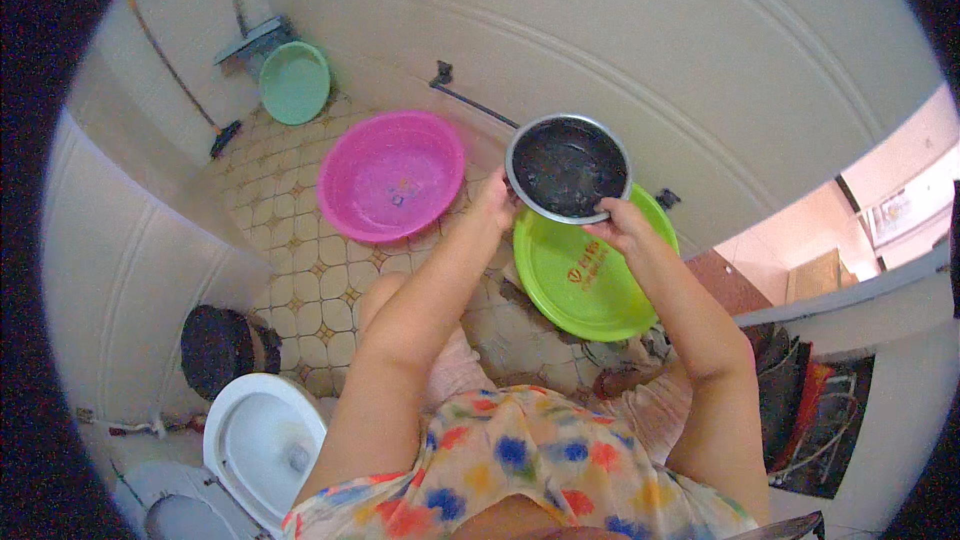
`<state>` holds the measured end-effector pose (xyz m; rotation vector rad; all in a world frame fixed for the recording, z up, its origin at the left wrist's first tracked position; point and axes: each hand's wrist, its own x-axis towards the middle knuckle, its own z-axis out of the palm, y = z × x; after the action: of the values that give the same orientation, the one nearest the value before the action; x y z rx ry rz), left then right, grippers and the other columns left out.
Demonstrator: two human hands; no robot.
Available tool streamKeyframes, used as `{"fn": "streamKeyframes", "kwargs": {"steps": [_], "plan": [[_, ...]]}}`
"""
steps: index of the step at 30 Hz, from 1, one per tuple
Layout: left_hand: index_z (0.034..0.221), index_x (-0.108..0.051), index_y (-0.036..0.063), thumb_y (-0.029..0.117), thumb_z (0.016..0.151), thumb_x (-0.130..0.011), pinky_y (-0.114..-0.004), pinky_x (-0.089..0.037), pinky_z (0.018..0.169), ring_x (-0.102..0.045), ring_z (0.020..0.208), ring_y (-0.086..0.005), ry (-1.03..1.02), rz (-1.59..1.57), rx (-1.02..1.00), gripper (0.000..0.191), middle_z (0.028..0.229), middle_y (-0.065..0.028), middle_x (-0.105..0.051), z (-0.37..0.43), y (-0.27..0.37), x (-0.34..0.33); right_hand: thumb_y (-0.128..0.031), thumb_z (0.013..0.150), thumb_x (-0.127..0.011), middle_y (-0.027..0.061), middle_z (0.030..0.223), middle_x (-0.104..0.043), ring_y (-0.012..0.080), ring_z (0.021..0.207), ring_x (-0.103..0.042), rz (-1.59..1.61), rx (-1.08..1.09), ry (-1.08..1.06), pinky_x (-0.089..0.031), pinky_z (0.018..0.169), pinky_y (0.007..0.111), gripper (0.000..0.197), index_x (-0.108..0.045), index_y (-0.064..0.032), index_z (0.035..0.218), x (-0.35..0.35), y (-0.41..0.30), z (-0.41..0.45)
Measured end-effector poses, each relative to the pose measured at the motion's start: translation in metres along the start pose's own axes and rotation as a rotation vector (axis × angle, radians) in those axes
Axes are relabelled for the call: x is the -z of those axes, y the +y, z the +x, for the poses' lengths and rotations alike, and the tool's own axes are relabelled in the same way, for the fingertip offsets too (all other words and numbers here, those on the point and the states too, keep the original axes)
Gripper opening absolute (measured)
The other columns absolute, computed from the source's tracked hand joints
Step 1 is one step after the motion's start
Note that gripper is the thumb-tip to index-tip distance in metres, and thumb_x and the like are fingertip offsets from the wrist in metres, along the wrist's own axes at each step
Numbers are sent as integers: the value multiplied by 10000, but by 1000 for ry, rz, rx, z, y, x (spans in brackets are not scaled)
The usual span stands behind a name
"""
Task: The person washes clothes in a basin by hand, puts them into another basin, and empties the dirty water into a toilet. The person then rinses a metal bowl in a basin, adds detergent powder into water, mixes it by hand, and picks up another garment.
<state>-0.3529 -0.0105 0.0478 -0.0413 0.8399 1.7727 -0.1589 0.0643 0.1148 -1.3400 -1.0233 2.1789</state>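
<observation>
A round metal basin (pixel 570 166) with a dark inside is held up between my two hands. My left hand (pixel 504 201) grips its lower left rim, the fingers partly hidden behind the wall. At the lower right rim, my right hand (pixel 616 225) has its thumb over the edge. Below the basin lies a large lime-green plastic basin (pixel 592 315) with red writing on its bottom, partly covered by the metal one. A pink plastic basin (pixel 392 176) stands on the tiled floor to the left, with small marks or bits on its bottom.
A mint-green tub (pixel 295 84) and a dustpan (pixel 255 41) stand in the far left corner, near a long-handled brush (pixel 223 139). A white toilet (pixel 262 442) and black bin (pixel 216 351) are lower left. A dark bar (pixel 476 104) runs along the wall. A doorway lies right.
</observation>
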Motion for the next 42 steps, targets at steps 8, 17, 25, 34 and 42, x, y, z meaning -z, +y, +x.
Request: {"fn": "streamKeyframes", "kwargs": {"steps": [8, 17, 25, 34, 42], "plan": [[1128, -460, 94, 246, 832, -422, -428, -384, 840, -492, 951, -238, 24, 213, 211, 335, 1033, -73, -541, -45, -89, -30, -48, 731, -446, 186, 819, -565, 267, 621, -598, -17, 28, 220, -546, 492, 345, 273, -419, 72, 975, 109, 39, -57], [1059, -478, 137, 227, 804, -467, -485, -316, 873, -449, 956, -248, -70, 339, 425, 271, 1013, -49, -516, -16, -152, 2, 31, 674, -412, 176, 914, -511, 307, 646, -587, -57, 242, 201, -532, 417, 347, 463, -331, -57, 1122, 139, 46, -95], [1108, -438, 148, 263, 815, -494, -535, -303, 862, -431, 1004, -223, 48, 412, 365, 320, 1093, -35, -437, -17, -157, -8, 46, 646, -480, 184, 1039, -493, 283, 790, -576, -473, 587, 495, -515, 613, 362, 620, -285, -80, 1220, 168, 41, -75], [1065, -464, 147, 252, 831, -472, -528, -339, 840, -450, 981, -235, 96, 402, 347, 256, 1055, -48, -464, -33, -147, -24, 31, 650, -503, 172, 1216, -371, 362, 1032, -458, -1125, 1041, 430, -419, 828, 386, 652, -270, -113, 1241, 107, 13, -116], [1066, -471, 179, 243, 845, -408, -502, -378, 795, -486, 925, -228, -51, 353, 370, 239, 979, -29, -518, -29, -131, -20, 81, 636, -464, 166, 1245, -337, 390, 1021, -447, -1374, 1150, 427, -435, 791, 421, 672, -260, -137, 1238, 86, 15, -94]]}}
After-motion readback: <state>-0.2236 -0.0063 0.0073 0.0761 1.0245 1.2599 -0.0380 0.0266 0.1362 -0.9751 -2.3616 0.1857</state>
